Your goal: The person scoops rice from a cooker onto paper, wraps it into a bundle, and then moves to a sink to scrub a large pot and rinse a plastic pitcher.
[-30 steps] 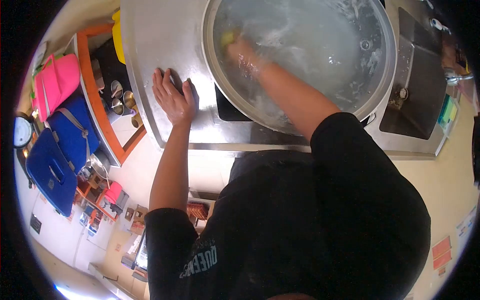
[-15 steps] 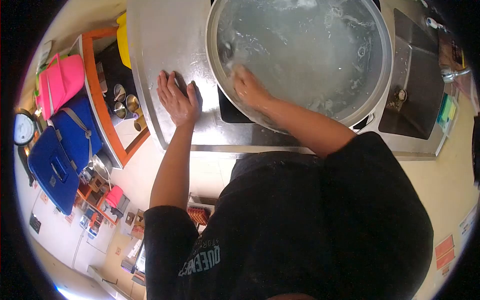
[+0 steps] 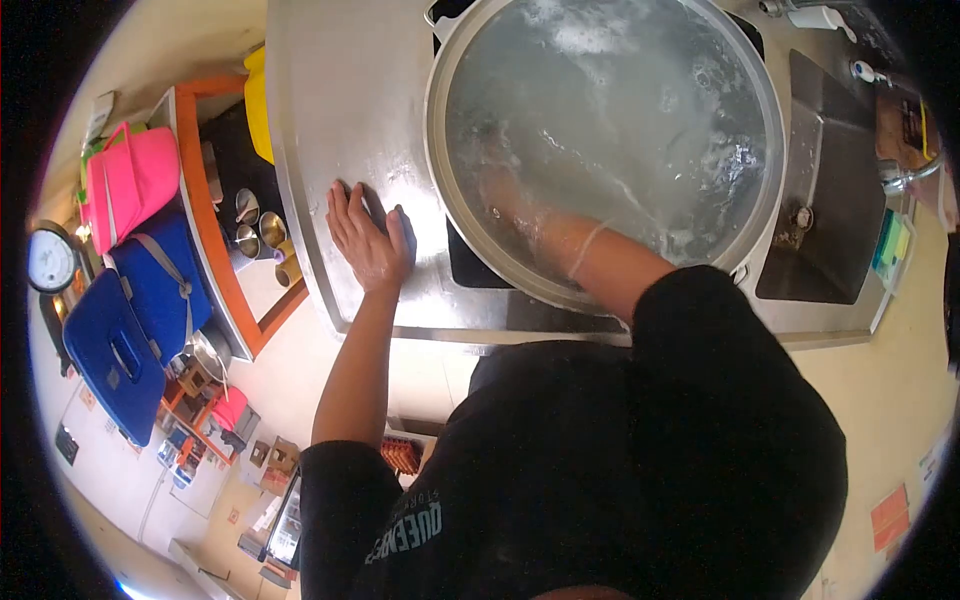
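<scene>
A large round metal pot (image 3: 774, 200) full of cloudy, foamy water (image 3: 610, 110) sits on the stainless steel counter (image 3: 340, 90). My right hand (image 3: 508, 198) is under the water near the pot's left wall, with the forearm reaching over the near rim. The murky water hides its fingers and anything they may hold. To the left of the pot, my left hand (image 3: 370, 245) rests flat on the counter, fingers stretched out and holding nothing.
A sink (image 3: 825, 200) with a drain lies right of the pot, a tap (image 3: 900, 180) beyond it. Left stand an orange-edged shelf (image 3: 195, 180) with metal cups (image 3: 270, 228), a pink bag (image 3: 135, 180) and a blue case (image 3: 120, 350). A black surface (image 3: 470, 265) shows under the pot.
My right hand has gone from the surface near the left rim down into the water, submerging the wrist. The left hand stays on the counter. The whole view has shifted slightly.
</scene>
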Action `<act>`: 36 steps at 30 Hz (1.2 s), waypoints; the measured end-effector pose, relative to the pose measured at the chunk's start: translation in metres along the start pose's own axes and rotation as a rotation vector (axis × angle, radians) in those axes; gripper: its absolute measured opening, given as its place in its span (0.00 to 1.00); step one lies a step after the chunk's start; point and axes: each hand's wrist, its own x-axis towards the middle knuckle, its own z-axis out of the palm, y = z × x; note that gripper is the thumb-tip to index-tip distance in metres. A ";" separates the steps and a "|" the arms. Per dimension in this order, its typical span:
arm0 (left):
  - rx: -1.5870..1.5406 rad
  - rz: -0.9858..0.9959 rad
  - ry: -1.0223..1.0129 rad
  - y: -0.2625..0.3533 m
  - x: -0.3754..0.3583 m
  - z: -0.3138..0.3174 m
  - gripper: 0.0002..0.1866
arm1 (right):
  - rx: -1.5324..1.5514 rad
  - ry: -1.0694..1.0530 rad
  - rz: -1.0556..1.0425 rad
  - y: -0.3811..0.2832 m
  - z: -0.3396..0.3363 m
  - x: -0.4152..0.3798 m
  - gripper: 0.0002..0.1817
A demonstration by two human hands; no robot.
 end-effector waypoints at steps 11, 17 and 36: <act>-0.015 0.027 0.020 0.000 -0.001 -0.001 0.33 | 0.698 0.772 -0.584 -0.158 -0.023 0.068 0.41; -0.021 0.026 0.034 0.002 -0.002 -0.004 0.33 | -0.012 0.654 -0.912 -0.090 0.030 0.027 0.39; 0.003 0.031 0.087 -0.002 -0.004 0.000 0.31 | -1.137 -0.383 0.166 0.074 -0.166 -0.173 0.24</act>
